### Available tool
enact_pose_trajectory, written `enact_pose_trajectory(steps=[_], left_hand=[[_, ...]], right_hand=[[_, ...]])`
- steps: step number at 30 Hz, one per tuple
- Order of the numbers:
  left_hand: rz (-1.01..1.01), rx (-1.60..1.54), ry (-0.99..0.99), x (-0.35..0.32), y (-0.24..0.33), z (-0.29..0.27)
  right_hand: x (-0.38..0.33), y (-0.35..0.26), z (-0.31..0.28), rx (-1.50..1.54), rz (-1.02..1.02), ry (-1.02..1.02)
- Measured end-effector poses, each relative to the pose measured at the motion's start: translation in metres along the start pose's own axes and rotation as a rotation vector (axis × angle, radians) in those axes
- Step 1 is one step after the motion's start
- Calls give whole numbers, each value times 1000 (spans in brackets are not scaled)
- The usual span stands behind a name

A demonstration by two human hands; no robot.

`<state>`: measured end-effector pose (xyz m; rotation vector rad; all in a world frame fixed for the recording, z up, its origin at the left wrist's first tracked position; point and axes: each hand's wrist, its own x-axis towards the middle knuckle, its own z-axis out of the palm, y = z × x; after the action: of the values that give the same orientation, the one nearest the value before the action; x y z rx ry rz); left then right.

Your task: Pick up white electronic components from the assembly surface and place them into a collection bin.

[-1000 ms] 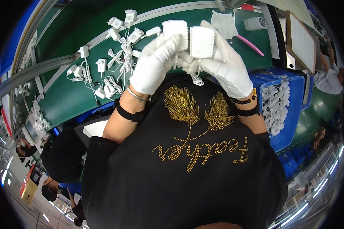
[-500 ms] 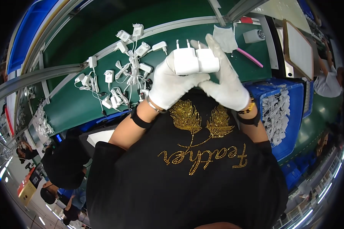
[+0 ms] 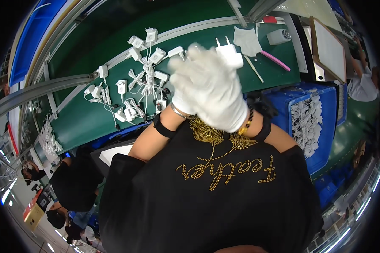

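Note:
My right hand (image 3: 217,88), in a white glove, lies across the front of my left hand (image 3: 182,100), also gloved in white. The right fingers are smeared by motion, so I cannot tell their grip. A white power adapter (image 3: 229,56) with two pins pointing away sticks out past the right hand, raised above the green bench. My left hand appears closed on it from behind, though its fingers are mostly hidden. A second adapter, if still held, is covered by the gloves. Left of the hands lie several white adapters (image 3: 158,55) with bundled cables.
On the green bench (image 3: 78,122) at the right lie a white cloth (image 3: 247,41), a thin pale stick (image 3: 253,69), a pink rod (image 3: 275,60) and a white bottle (image 3: 279,37). A blue bin (image 3: 328,139) of white parts stands at my right. A metal frame edges the bench.
My right hand has moved left from beside the two adapters to across the left hand, hiding one of them. The other adapter now shows farther right. The thin stick has come into sight.

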<state>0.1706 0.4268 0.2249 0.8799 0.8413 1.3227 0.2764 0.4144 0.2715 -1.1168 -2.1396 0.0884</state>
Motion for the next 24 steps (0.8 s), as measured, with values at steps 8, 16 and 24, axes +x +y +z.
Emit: enact_pose_trajectory(steps=[8,16,24], left_hand=[[47,293,-148,9,1,-6],[138,550,-222,7,-6,-1],[228,602,-223,3,-9,6]], right_hand=[[-39,38,-52,1060,81,58],[-7,15,-11,421,508,386],[-21,33,-12,1051,991,197]])
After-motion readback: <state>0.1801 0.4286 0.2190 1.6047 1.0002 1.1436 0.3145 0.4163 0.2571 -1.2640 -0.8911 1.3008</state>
